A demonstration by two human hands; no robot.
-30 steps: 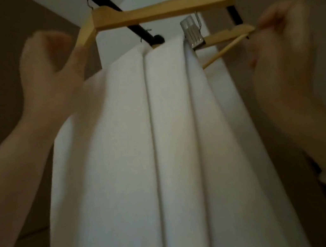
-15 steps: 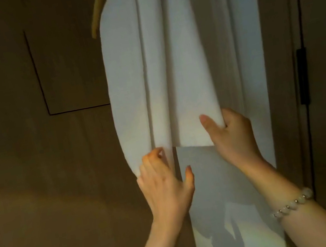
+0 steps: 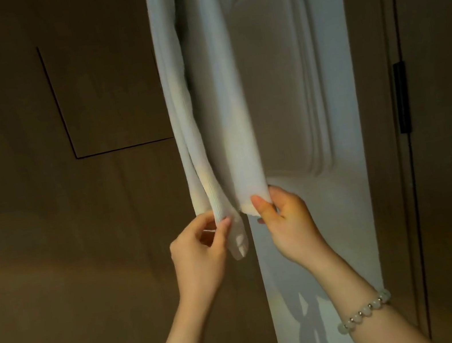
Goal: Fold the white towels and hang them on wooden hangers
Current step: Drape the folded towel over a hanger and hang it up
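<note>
Fingers (image 3: 223,222) of my left hand (image 3: 199,251) and right hand (image 3: 286,219) are pinching the bottom corners of the white towel (image 3: 204,90) hanging near me, and uneven tugging is risking dragging it off its unseen support.

towel (image 3: 214,97) cut off above, blurred below

You have 1 view, from your head: it faces forward, near the hanging towel (image 3: 206,99), wall (image 3: 48,233) behind.
</note>
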